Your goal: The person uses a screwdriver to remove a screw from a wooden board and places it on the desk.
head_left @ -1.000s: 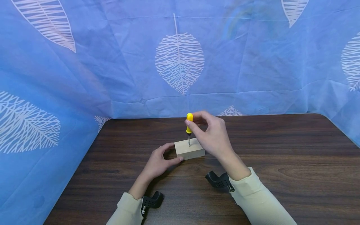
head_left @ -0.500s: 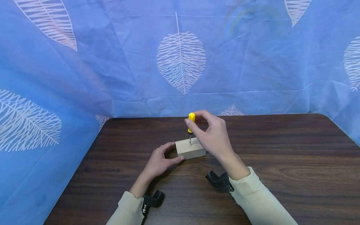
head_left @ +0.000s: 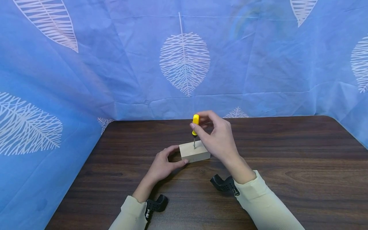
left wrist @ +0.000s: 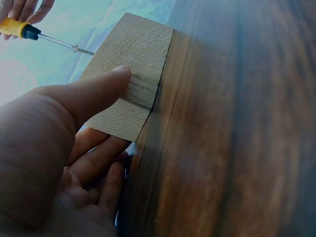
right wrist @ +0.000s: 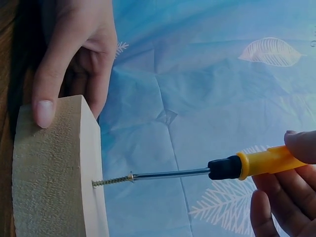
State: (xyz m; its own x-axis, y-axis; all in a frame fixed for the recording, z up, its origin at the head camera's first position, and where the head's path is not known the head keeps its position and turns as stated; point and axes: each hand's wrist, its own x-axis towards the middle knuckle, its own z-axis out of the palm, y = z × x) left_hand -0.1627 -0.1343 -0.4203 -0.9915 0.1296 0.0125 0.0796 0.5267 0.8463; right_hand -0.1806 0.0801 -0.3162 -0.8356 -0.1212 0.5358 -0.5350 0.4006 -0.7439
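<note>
A pale wooden block (head_left: pixel 191 156) lies on the table, its left end gripped between the thumb and fingers of my left hand (head_left: pixel 162 164). From the block's top face stands a screw (right wrist: pixel 112 181), much of its thread showing above the wood. My right hand (head_left: pixel 219 137) pinches the yellow handle of a screwdriver (head_left: pixel 195 124), held upright over the block. In the right wrist view the screwdriver's metal shaft meets the screw head in one line. The left wrist view shows my left thumb (left wrist: pixel 106 91) pressed on the block's side.
The dark wood-grain table (head_left: pixel 287 159) reaches back to a blue cloth (head_left: pixel 129 64) with white leaf prints, hanging behind and to the left. Black camera mounts (head_left: pixel 157 203) sit at both wrists, close over the tabletop.
The right fingers have shifted around the screwdriver handle, with the index finger now a little higher. The screwdriver stays on the screw. The left hand and the block hold nearly still.
</note>
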